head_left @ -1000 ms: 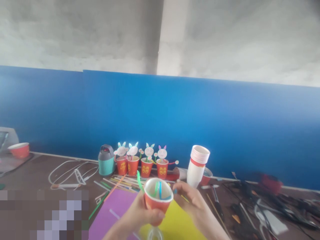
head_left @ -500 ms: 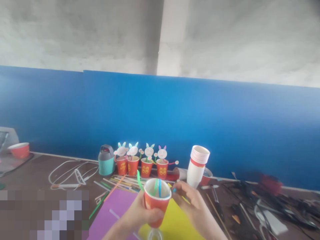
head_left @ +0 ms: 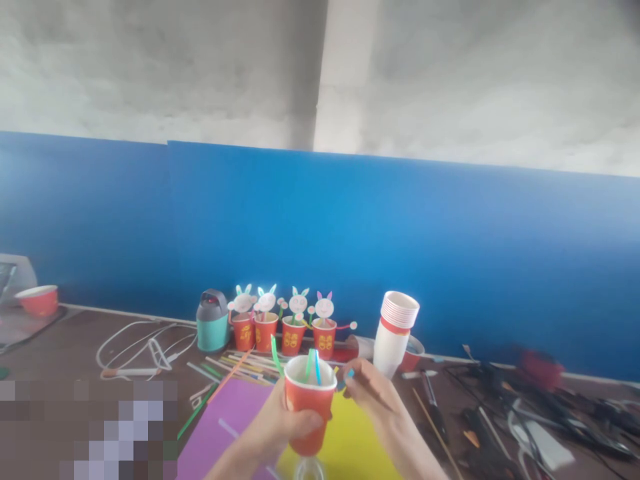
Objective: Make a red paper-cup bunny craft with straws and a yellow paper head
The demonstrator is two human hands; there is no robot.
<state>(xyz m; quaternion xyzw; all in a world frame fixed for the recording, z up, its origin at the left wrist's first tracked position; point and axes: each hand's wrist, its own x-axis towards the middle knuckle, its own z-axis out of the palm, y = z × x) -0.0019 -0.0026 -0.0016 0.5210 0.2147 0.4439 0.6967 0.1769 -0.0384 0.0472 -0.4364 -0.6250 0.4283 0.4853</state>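
A red paper cup (head_left: pixel 309 417) with a white rim is held upright by my left hand (head_left: pixel 285 423), thumb across its front. Green and blue strips (head_left: pixel 316 368) stand inside the cup, and a green strip (head_left: pixel 276 355) sticks out at its left. My right hand (head_left: pixel 373 393) is at the cup's right side, its fingers pinched on a small blue piece (head_left: pixel 350 374). Beneath the cup lie a purple sheet (head_left: pixel 240 407) and a yellow sheet (head_left: pixel 360 440), with a clear round object (head_left: pixel 310 468) between them.
Several red cups with rabbit faces (head_left: pixel 293 337) stand behind, beside a teal container (head_left: pixel 213 323). A stack of white cups (head_left: pixel 391 343) is right of them. Colored sticks (head_left: pixel 245 365) lie in front. Cables (head_left: pixel 565 420) clutter the right; a white cable (head_left: pixel 150 343) lies left.
The cup in my left hand has shifted slightly left and tilted a little. My right fingers have moved slightly, and more of the blue piece shows.
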